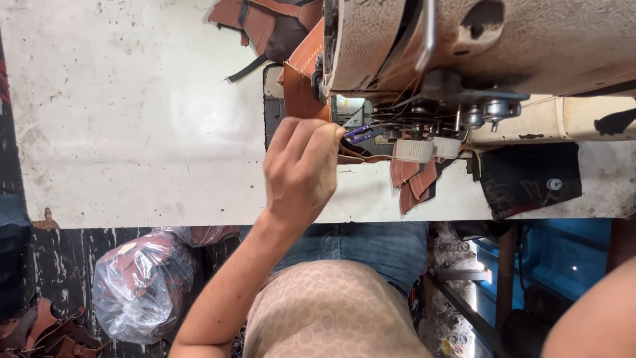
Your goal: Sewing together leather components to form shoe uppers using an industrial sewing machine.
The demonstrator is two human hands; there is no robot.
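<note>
My left hand (301,169) reaches from the lower left to the needle area of an industrial sewing machine (517,40). Its fingers are closed around small purple thread snips (358,134), whose tips point at the presser foot (414,149). A tan leather piece (301,83) stands up just behind my hand against the machine head. More brown leather flaps (414,182) hang down under the foot at the table's front edge. Only my right forearm (589,318) shows at the lower right; that hand is out of view.
The machine sits on a worn white table (132,119). Brown leather parts (265,23) lie at the table's far side. A black cloth (530,179) hangs at the right. Below the table, a clear plastic bag of leather pieces (142,285) and loose scraps (40,331) sit on the floor.
</note>
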